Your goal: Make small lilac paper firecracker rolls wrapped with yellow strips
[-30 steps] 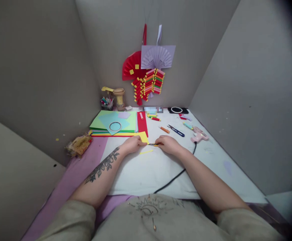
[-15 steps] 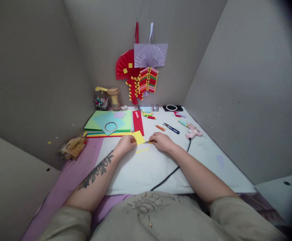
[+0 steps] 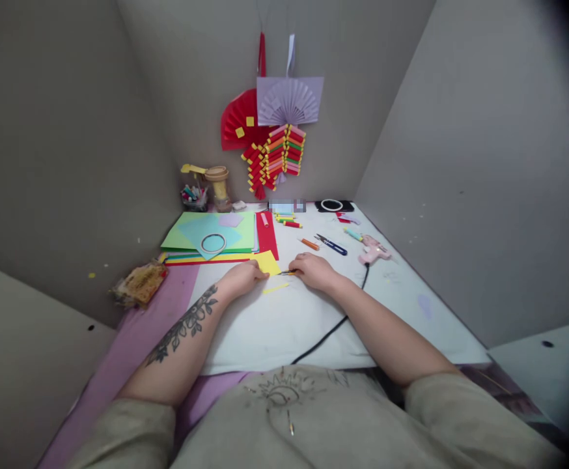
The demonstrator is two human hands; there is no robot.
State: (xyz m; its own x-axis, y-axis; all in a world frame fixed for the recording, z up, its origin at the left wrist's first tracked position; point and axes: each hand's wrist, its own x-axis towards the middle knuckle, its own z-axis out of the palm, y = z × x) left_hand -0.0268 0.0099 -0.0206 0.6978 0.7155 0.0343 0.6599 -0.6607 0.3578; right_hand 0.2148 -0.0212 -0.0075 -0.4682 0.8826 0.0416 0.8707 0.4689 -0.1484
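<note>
A clear cup [image 3: 195, 205] holds coloured pens [image 3: 193, 192]. Left grip [image 3: 243, 279] pinches yellow paper [image 3: 268, 262]; right grip [image 3: 315, 269] clasps a slim tool [image 3: 286, 273].

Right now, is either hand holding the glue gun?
No, the glue gun lies on the table, while the left hand holds yellow paper and the right hand a thin tool.

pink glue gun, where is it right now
In the head view, the pink glue gun lies on the right side of the table, to the right of the dark blue snips and of the right hand.
</note>
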